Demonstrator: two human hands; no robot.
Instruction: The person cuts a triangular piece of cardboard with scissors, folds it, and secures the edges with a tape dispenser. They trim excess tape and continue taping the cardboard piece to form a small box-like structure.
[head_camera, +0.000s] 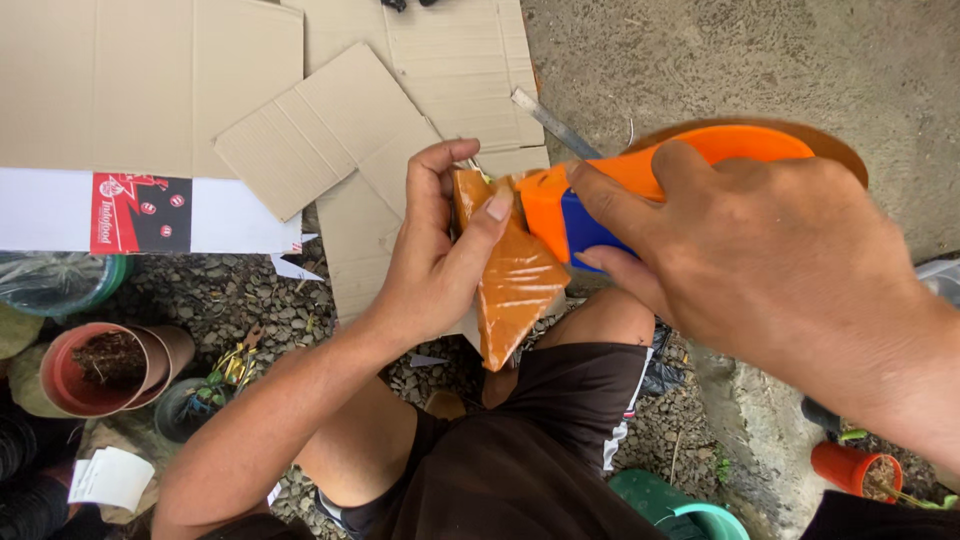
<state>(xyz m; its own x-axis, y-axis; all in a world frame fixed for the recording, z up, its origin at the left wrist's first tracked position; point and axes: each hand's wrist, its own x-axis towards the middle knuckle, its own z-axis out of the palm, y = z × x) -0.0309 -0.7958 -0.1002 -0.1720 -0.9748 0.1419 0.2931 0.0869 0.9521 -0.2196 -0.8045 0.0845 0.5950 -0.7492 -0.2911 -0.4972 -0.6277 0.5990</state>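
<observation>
My left hand (437, 262) grips an orange-brown taped piece of cardboard (510, 283), thumb pressed on its upper edge. My right hand (770, 265) holds an orange and blue tape dispenser (585, 195) with a brown tape roll (835, 145), its front end pressed against the top of the taped piece. Both hands are above my knees, in front of my dark shorts (520, 460).
Flattened cardboard sheets (330, 120) lie on the gravel ahead, with a metal blade (555, 125) beside them. Terracotta pots (105, 365) sit at the left, a small orange pot (860, 470) at the right, a green tub (690, 510) near my leg. Concrete ground (760, 60) lies to the right.
</observation>
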